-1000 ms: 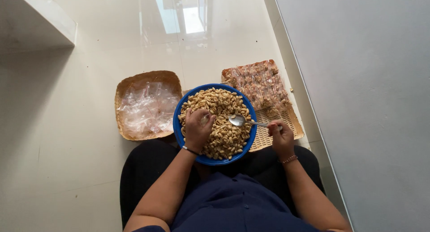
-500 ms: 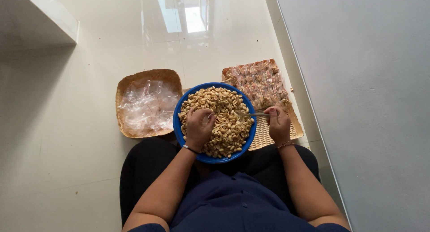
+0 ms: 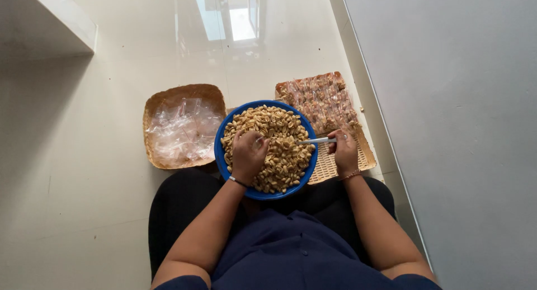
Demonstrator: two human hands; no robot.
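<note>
1. Head view: the right hand (image 3: 344,151), which lifted the spoon (image 3: 316,140) over the peanuts (image 3: 277,144) a second ago, now has it dipped low at the blue bowl's (image 3: 219,150) right rim, fingers pinching the handle.
2. The left hand (image 3: 249,154) stays on the pile, fingers curled; whether they hold anything, I cannot tell.

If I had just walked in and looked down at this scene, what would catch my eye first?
The bright blue bowl heaped with pale peanuts, resting in the seated person's lap, stands out first; the left hand sits in the peanuts while the right hand holds a spoon at the bowl's right edge. On the glossy floor behind it lie a woven tray of clear plastic bags on the left and a tray of filled packets on the right.
</note>
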